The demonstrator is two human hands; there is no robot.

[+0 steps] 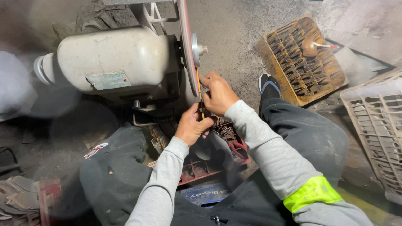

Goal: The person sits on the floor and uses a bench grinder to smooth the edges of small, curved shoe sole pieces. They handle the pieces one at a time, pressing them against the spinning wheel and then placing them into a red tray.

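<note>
A thin flat metal blade (198, 86) with an orange tint stands nearly upright against the face of a reddish grinding wheel (184, 46). My right hand (217, 93) pinches the blade's upper part beside the wheel. My left hand (191, 125) grips its lower end just below. The wheel is mounted on a pale grey electric motor (113, 58) that lies on its side to the left. Both of my arms wear grey sleeves, and the right one has a bright yellow-green band (312, 192).
A red plastic crate (201, 167) with metal parts sits between my knees. A rusty orange crate (301, 58) lies at the upper right, a white plastic crate (377, 121) at the right edge. My shoe (268, 86) rests on the dusty concrete floor. Stacked flat pieces (16, 192) lie lower left.
</note>
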